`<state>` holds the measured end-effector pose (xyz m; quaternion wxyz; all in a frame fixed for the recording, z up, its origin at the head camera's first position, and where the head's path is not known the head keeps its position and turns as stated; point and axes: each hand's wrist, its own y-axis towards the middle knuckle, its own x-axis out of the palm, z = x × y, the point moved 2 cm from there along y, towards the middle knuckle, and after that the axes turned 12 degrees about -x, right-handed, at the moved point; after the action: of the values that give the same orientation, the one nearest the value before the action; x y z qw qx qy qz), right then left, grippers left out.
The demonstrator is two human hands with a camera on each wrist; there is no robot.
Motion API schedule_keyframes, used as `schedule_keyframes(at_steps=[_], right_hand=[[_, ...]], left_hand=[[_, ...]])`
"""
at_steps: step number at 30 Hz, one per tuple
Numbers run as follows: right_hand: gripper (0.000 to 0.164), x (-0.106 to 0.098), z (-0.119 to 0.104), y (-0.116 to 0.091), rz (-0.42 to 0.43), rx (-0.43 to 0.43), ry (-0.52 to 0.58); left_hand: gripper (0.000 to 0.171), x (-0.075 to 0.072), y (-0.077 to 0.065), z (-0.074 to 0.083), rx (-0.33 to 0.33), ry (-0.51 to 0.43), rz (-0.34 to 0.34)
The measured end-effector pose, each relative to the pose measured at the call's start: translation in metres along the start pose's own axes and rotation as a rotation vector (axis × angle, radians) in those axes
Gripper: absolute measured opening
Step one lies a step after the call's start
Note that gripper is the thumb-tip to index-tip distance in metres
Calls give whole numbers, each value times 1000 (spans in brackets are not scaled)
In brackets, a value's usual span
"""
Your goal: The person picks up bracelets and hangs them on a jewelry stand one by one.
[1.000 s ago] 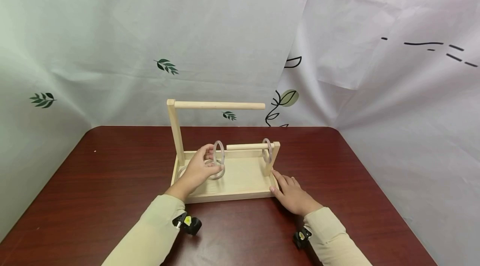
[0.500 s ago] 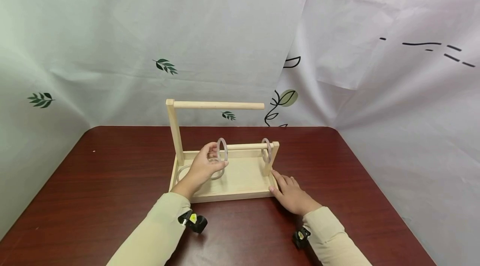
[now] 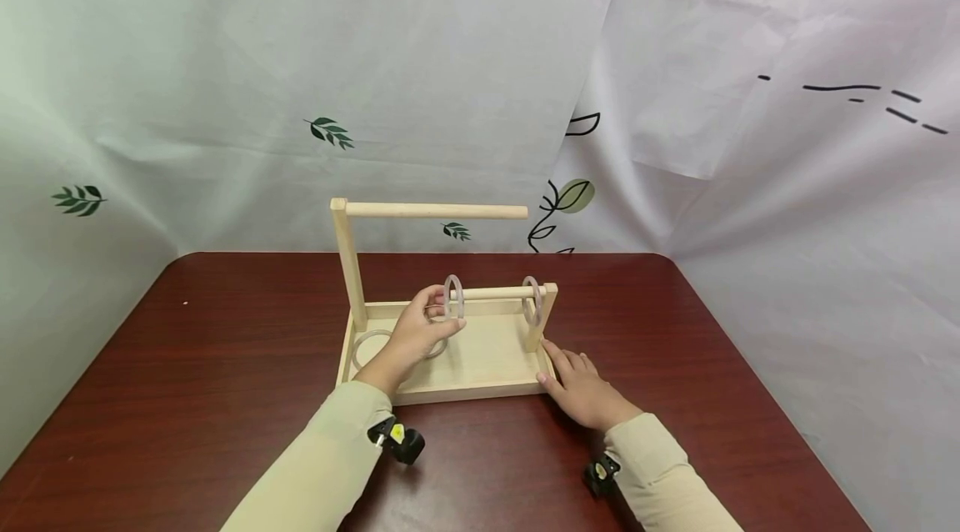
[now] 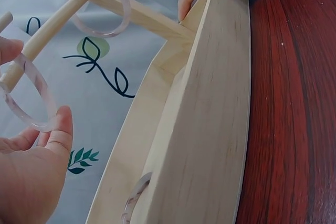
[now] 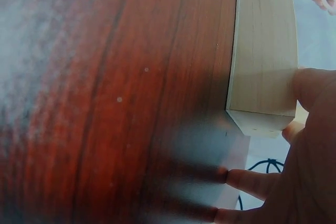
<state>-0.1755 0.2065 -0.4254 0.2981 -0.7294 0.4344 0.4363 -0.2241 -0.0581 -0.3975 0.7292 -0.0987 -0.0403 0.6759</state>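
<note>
My left hand (image 3: pixel 412 338) pinches a pale translucent bangle (image 4: pixel 38 80) between thumb and fingers, upright at the free end of the lower rod (image 3: pixel 491 293). In the left wrist view the ring encircles the rod's tip. Another bangle (image 4: pixel 126 9) hangs on that rod close to its right post (image 3: pixel 543 319). The rod belongs to a light wooden stand with a shallow tray (image 3: pixel 487 357) as its base. My right hand (image 3: pixel 587 390) rests on the tray's right front corner, thumb on the rim, other fingers extended along the outside.
A bangle (image 3: pixel 367 335) lies in the tray's left part, with another (image 3: pixel 438 350) partly hidden behind my left hand. A taller post (image 3: pixel 348 265) carries a bare upper rod (image 3: pixel 438 211) above. The stand sits on a dark red table (image 3: pixel 247 332) before a patterned curtain (image 3: pixel 450 57).
My left hand has moved right with its bangle, from left of the lower rod's free end to around its tip. My right hand stays at the tray corner.
</note>
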Motion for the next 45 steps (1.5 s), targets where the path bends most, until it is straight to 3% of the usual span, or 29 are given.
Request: schedule_keyframes(at_steps=[11, 17, 45], right_hand=[[60, -2, -2, 1, -6, -2, 0], [60, -3, -3, 0, -4, -14, 0], [62, -1, -1, 0, -10, 6, 2]], left_hand=[[69, 12, 1, 2, -48, -27, -21], [64, 16, 1, 3, -48, -2, -35], [50, 35, 8, 4, -78, -58, -97]])
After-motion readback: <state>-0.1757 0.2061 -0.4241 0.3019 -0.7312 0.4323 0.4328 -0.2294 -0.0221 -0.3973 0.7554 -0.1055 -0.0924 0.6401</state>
